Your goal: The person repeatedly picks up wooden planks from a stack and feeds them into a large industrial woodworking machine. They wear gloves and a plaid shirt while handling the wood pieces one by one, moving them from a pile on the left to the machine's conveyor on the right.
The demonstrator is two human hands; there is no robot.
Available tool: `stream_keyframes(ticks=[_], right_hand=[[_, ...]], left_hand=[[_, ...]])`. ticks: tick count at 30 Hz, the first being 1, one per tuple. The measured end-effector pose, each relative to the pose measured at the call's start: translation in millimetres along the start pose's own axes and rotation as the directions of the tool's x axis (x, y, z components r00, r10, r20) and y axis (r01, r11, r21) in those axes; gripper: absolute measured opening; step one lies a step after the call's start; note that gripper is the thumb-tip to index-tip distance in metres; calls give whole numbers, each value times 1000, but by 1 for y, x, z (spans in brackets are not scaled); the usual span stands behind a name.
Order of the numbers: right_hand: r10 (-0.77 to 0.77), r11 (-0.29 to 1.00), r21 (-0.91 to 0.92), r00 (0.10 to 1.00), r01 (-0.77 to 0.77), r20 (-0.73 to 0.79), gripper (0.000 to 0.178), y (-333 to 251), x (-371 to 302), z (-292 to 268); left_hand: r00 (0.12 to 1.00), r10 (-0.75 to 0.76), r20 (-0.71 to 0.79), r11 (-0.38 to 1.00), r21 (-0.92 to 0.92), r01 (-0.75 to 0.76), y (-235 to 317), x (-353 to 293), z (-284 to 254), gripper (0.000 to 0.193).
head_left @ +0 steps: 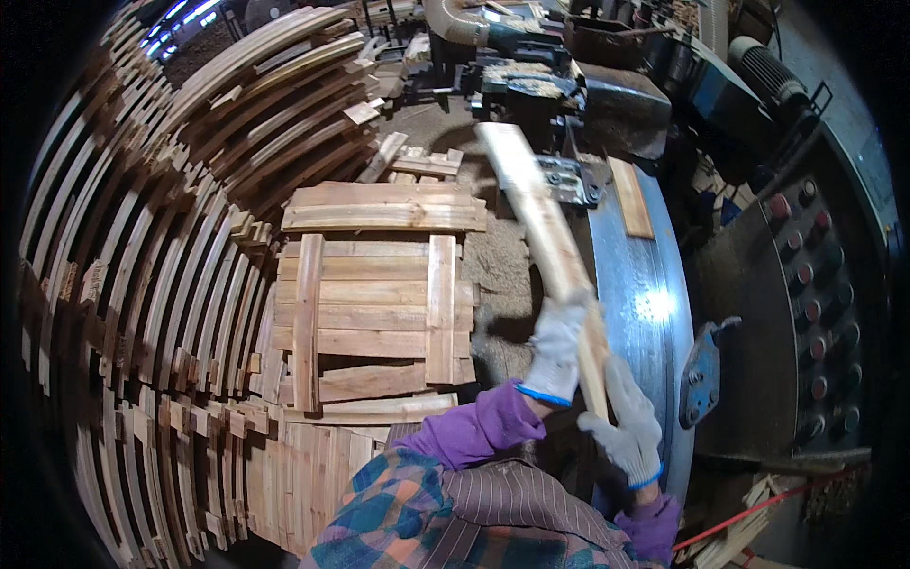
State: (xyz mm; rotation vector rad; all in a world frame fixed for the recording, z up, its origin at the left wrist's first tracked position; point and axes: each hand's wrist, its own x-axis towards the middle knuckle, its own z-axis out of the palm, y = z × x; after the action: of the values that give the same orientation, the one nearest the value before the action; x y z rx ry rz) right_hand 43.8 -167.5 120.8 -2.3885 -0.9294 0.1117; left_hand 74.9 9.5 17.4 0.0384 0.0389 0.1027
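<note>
1. The long board [540, 213] is in the person's two hands, slanting from its near end by the right hand to a far end farther left, in view between the stack of boards and the metal table.
2. The left hand [557, 346], in a pale glove, is closed around the board's left edge, nearer its near end than its far end. This grip probably carries much of the weight and steers the long free length.
3. The right hand [628, 427], also gloved, is partly open, thumb and fingers parted around the near end. It likely steadies that end, though I cannot tell how firmly it grips.
4. The metal table [640, 332] runs along the right, smooth and shiny, which should let wood slide easily. A shorter board [630, 197] lies flat towards its far end.
5. At left, the stack of boards [374, 289] has two crosspieces lying across the others, perhaps to keep layers level and apart; it stands within easy reach of the left hand.
6. Farther left, tall piles of boards [190, 294] are packed close, presumably to save floor space.
7. The control panel [815, 313], with rows of buttons, stands right of the table, seemingly placed for the right hand.
</note>
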Motion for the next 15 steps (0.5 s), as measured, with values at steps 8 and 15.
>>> stream_keyframes(ticks=[8,15], right_hand=[[509,807,-223,835,-547,-208,72,12,-126,30],[72,728,-646,964,-227,-258,54,124,72,35]], left_hand=[[740,536,-406,788,555,-266,116,30,-77,8],[305,705,-640,708,617,-342,357,109,-141,28]])
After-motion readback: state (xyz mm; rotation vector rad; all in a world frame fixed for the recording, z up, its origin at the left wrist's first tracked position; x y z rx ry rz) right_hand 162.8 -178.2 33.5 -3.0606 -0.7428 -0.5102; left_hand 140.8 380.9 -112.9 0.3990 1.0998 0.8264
